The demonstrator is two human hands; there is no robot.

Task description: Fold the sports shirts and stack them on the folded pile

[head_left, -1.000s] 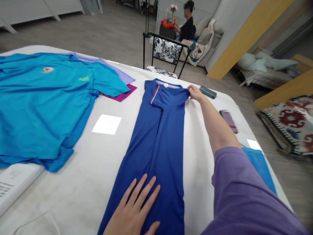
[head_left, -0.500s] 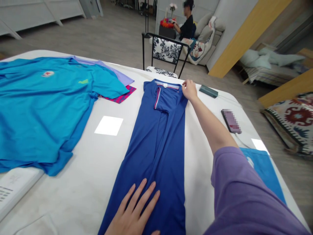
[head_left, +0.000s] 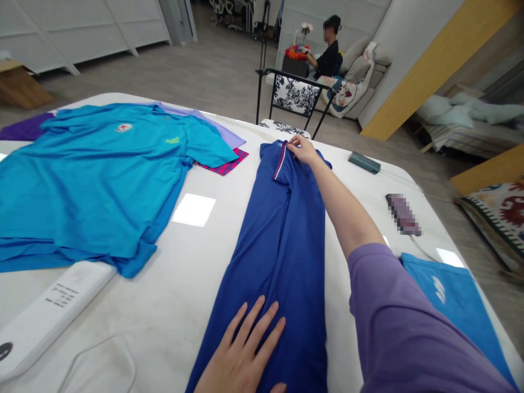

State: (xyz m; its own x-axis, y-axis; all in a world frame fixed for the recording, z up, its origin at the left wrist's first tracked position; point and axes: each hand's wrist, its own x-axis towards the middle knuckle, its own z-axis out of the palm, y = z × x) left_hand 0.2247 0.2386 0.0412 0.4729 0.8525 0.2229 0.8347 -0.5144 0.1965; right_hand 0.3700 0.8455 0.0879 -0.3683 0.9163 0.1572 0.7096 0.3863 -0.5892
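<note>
Your left hand (head_left: 245, 355) lies flat and open on the dark blue shirt (head_left: 278, 245), pinning its near end at the tabletop's (head_left: 196, 305) near edge, while your right hand (head_left: 301, 150) pinches the collar fabric at the far edge.

A folded shirt (head_left: 282, 229) is lying lengthwise down the middle of the table (head_left: 180, 305). The left hand (head_left: 241, 360) is resting flat on its near end, and the right hand (head_left: 301, 151) is sitting on its far end. A stack of shirts (head_left: 90, 174) is lying to the left, with a flat device (head_left: 53, 305) in front of it. To the right, a phone (head_left: 403, 214) and a small case (head_left: 364, 162) are lying, the case farther back. A chair (head_left: 295, 95) is standing behind the table
</note>
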